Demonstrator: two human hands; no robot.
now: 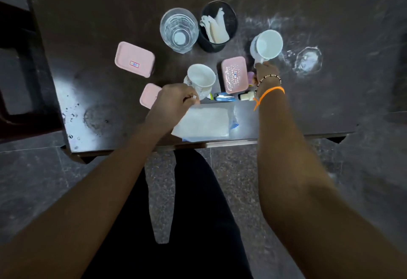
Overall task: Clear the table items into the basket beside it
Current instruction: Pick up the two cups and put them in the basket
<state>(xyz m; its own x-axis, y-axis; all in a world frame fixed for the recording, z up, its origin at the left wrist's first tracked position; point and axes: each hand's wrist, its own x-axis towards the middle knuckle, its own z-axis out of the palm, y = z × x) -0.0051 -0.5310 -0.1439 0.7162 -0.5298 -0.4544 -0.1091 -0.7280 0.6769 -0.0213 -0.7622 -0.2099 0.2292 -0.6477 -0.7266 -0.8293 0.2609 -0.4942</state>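
- Both hands are busy with white mugs: left hand is curled round the handle of the near mug, right hand grips the handle of the far mug.
- Rest of the stuff sits on the dark desk: a glass, a black cup with white bits in it, three pink boxes, the biggest off to the left.
- White packet lies at the near edge, under the left wrist.
- No basket in shot.

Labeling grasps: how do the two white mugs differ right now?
The left mug sits near the table's front edge, beside the pink box; the right mug is farther back. The left hand grips the left one's handle, the right hand the right one's. Both are white and look empty.
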